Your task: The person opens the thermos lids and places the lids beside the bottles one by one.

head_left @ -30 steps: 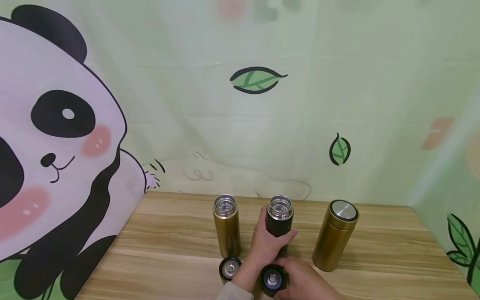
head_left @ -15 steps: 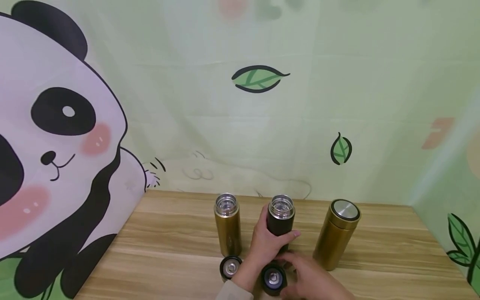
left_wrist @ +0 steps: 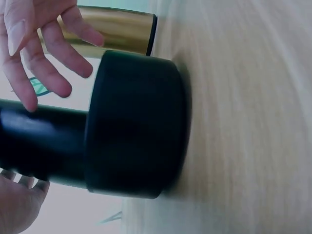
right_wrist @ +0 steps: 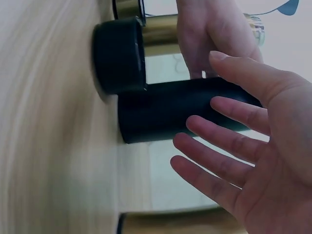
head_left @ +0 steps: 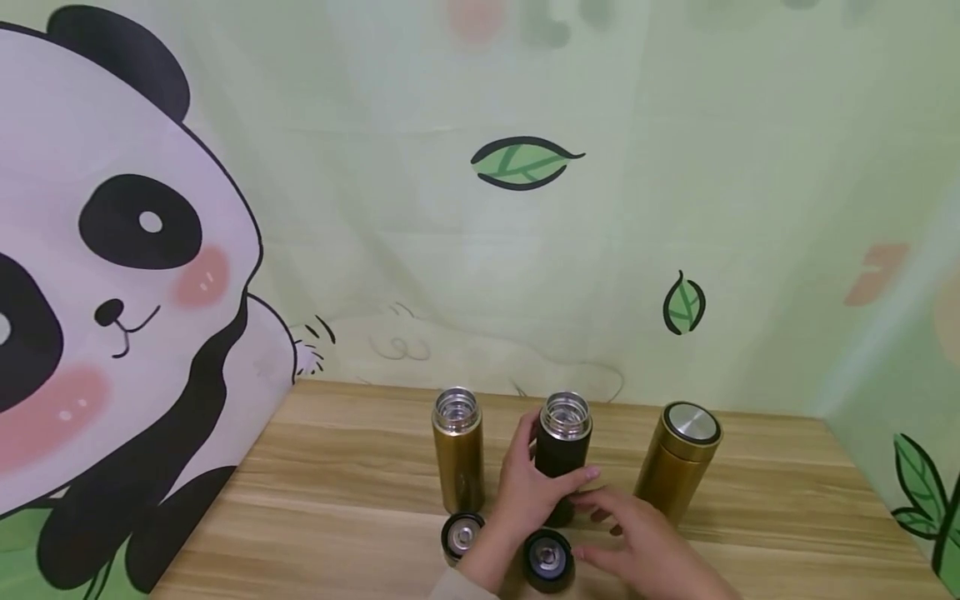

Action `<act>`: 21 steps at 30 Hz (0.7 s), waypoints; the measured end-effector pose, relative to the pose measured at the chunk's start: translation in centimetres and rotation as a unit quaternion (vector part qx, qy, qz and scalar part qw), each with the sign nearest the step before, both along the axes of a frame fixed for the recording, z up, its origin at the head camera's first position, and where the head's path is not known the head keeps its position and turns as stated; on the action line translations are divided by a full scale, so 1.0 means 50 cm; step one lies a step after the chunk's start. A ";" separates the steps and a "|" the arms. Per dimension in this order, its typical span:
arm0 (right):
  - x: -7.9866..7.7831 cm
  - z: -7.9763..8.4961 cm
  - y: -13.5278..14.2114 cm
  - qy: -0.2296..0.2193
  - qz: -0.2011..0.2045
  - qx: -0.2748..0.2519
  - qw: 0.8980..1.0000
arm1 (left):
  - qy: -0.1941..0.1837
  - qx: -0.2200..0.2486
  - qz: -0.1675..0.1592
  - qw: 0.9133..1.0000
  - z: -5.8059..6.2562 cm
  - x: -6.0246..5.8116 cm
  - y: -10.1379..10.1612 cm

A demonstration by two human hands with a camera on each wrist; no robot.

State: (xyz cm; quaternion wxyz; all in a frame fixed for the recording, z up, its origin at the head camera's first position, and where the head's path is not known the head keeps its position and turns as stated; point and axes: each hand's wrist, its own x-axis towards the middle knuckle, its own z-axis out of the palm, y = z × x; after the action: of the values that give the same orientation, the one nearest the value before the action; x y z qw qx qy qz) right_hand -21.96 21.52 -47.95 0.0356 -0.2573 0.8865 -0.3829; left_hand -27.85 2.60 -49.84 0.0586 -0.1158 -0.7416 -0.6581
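My left hand [head_left: 525, 492] grips an uncapped black thermos flask [head_left: 564, 454], which stands upright on the table with its steel mouth showing. In front of it the black lid [head_left: 549, 560] sits with its inner side up; the left wrist view shows this lid [left_wrist: 136, 126] large, resting on the tabletop. Just right of the lid is my right hand [head_left: 637, 533], its fingers spread and holding nothing. From the right wrist view, a gap separates that hand [right_wrist: 253, 156] from both the lid [right_wrist: 119, 56] and the black flask [right_wrist: 165, 109].
An uncapped gold flask [head_left: 458, 467] stands left of the black one, its lid [head_left: 462, 533] lying in front, partly behind my left forearm. On the right a capped gold flask [head_left: 678, 462] is partly covered by my right hand. A panda-print cloth [head_left: 375, 208] hangs behind the wooden table [head_left: 337, 483].
The right hand has let go of the black lid and drawn away to the right, fingers opening. The lid stays on the table. The left hand keeps its hold on the black flask.
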 end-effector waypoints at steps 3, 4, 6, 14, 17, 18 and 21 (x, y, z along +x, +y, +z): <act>0.006 0.009 0.009 0.003 -0.023 0.002 1.000 | 0.003 -0.005 -0.005 1.000 0.007 0.007 -0.005; 0.008 0.013 0.012 0.006 -0.030 0.005 1.000 | 0.005 -0.005 -0.006 1.000 0.009 0.009 -0.007; 0.012 0.020 0.017 0.008 -0.039 0.008 0.999 | 0.011 -0.006 -0.007 1.000 0.014 0.014 -0.012; 0.027 0.047 0.032 0.012 -0.051 -0.001 0.999 | 0.030 -0.021 0.007 0.999 0.035 0.043 -0.035; 0.029 0.058 0.037 0.001 -0.060 0.001 0.998 | 0.031 -0.039 0.022 0.999 0.046 0.057 -0.043; 0.030 0.063 0.039 -0.006 -0.064 0.003 0.998 | 0.032 -0.046 0.026 0.998 0.052 0.063 -0.045; 0.034 0.076 0.044 -0.013 -0.075 0.007 0.997 | 0.033 -0.072 0.040 0.996 0.069 0.082 -0.050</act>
State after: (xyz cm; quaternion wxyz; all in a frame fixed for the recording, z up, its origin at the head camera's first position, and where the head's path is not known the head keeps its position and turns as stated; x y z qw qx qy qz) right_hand -20.25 23.73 -44.13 0.0198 -0.1854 0.9052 -0.3818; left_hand -23.76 0.09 -46.41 0.1011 -0.1118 -0.7890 -0.5956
